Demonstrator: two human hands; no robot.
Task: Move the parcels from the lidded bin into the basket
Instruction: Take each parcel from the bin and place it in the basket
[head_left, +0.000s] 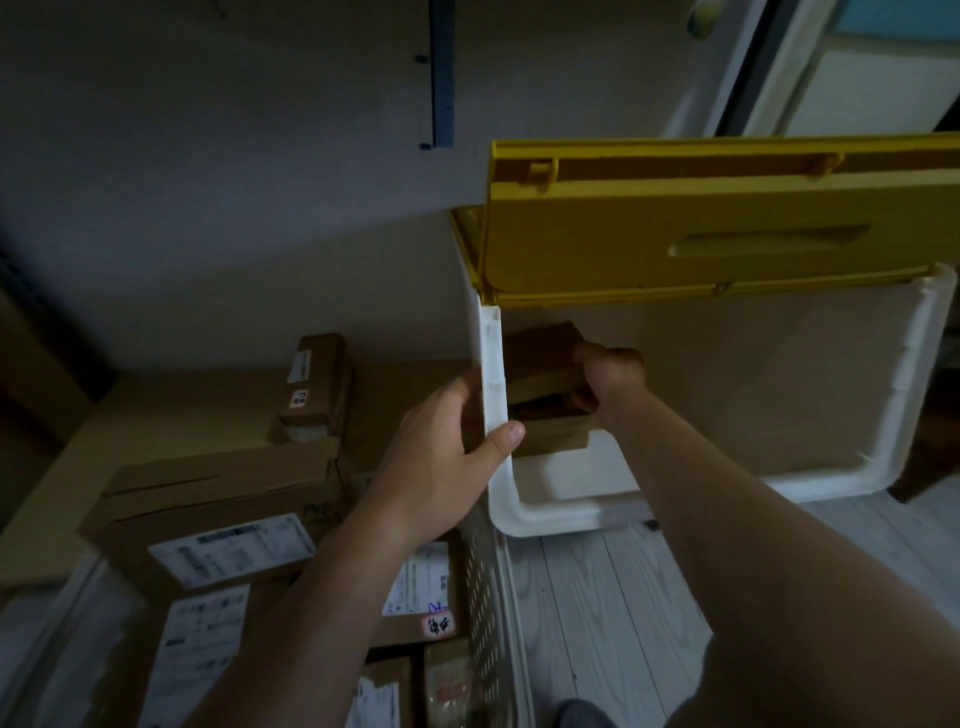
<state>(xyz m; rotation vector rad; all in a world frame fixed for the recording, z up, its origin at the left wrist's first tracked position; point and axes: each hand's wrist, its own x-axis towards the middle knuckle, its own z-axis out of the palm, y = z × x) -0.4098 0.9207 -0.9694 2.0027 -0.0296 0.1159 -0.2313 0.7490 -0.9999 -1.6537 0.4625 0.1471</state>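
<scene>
A white lidded bin (914, 374) stands at the right with its yellow lid (727, 228) raised. Inside its left end lie brown cardboard parcels. My right hand (608, 371) reaches into the bin and grips a small brown parcel (540, 358) by its right side. My left hand (447, 452) holds the bin's left rim, thumb hooked over the white edge. The white perforated basket (491, 618) sits at lower left, packed with several labelled parcels (228, 551).
More cardboard boxes (317, 384) are stacked against the wall behind the basket. Pale wooden floor (613, 597) shows between the basket and the bin. A blue bracket (441, 73) hangs on the wall above.
</scene>
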